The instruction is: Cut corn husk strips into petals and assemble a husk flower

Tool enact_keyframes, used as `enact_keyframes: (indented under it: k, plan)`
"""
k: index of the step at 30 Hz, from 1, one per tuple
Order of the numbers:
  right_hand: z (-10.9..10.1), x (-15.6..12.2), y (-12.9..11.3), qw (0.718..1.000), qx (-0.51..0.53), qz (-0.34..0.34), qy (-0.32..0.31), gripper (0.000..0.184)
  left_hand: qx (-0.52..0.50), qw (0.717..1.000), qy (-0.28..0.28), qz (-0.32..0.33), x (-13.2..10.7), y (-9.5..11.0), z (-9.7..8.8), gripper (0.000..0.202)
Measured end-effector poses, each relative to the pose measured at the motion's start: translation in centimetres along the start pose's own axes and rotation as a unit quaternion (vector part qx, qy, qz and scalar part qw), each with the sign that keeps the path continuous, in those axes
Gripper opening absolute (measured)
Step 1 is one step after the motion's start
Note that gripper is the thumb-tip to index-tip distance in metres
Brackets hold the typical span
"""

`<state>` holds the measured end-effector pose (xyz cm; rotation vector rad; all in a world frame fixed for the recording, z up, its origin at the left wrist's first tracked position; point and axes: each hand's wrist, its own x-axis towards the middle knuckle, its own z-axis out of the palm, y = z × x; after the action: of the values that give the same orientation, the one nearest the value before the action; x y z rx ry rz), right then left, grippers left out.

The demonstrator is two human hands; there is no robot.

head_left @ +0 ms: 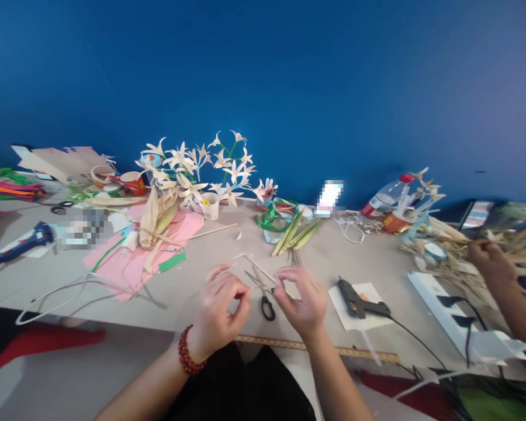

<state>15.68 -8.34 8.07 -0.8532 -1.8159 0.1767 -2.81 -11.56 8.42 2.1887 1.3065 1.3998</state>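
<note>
Above the near part of the table, my left hand (222,307) has its thumb and forefinger pinched together, a red bead bracelet (190,351) on its wrist. Facing it, my right hand (303,299) pinches too. A thin pale strip (260,286) runs between the two sets of fingertips; its exact kind is too small to make out. Below lie scissors (267,307) with black handles, blades pointing away and partly covered. A slim pale stick (259,268) stretches from near my right fingertips toward the far left.
A black glue gun (360,301) rests on white paper at right, beside a power strip (447,316). Green husk strips (293,237) and white husk flowers (193,169) stand behind. Pink paper (114,272) and a blue glue gun (30,241) are left. Another person's hand (493,266) is at right.
</note>
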Motion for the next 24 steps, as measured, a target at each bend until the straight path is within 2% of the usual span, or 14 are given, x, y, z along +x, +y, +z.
enact_keyframes:
  k: [4, 6, 9, 12, 16, 18, 20, 22, 24]
  plan:
    - [-0.1, 0.2, -0.9, 0.994, 0.046, 0.031, -0.096, 0.026, -0.002, 1.0, -0.008, 0.01, 0.1, 0.1, 0.1, 0.015]
    - [0.5, 0.3, -1.4, 0.99, 0.054, 0.03, -0.125, 0.02, 0.001, 1.0, -0.009, 0.015, 0.3, 0.2, 0.2, 0.015]
    - [1.4, 0.2, -1.4, 0.991, 0.049, 0.019, -0.123, 0.014, 0.01, 1.0, -0.007, 0.016, 0.3, 0.2, 0.2, 0.014]
    - [1.3, 0.0, -0.5, 0.995, 0.029, 0.003, -0.095, 0.015, 0.014, 1.0, 0.006, 0.016, 0.1, 0.0, 0.1, 0.014]
    - [0.1, -0.5, 0.6, 0.998, -0.005, 0.049, -0.028, 0.015, 0.009, 0.999, 0.033, 0.016, -0.2, -0.3, 0.1, 0.014]
    - [-0.3, -0.6, 0.4, 0.996, 0.009, 0.079, -0.043, 0.014, 0.008, 0.999, 0.036, 0.016, -0.2, -0.5, 0.2, 0.013]
    - [-0.1, -0.5, -0.3, 0.991, 0.033, 0.094, -0.088, 0.017, 0.01, 0.999, 0.03, 0.017, -0.1, -0.5, 0.3, 0.013]
    - [0.4, -0.3, -1.1, 0.988, 0.038, 0.09, -0.118, 0.015, 0.015, 1.0, 0.021, 0.015, 0.0, -0.4, 0.5, 0.013]
    - [1.1, 0.0, -1.6, 0.99, 0.029, 0.074, -0.118, 0.008, 0.018, 1.0, 0.015, 0.014, 0.1, -0.3, 0.5, 0.013]
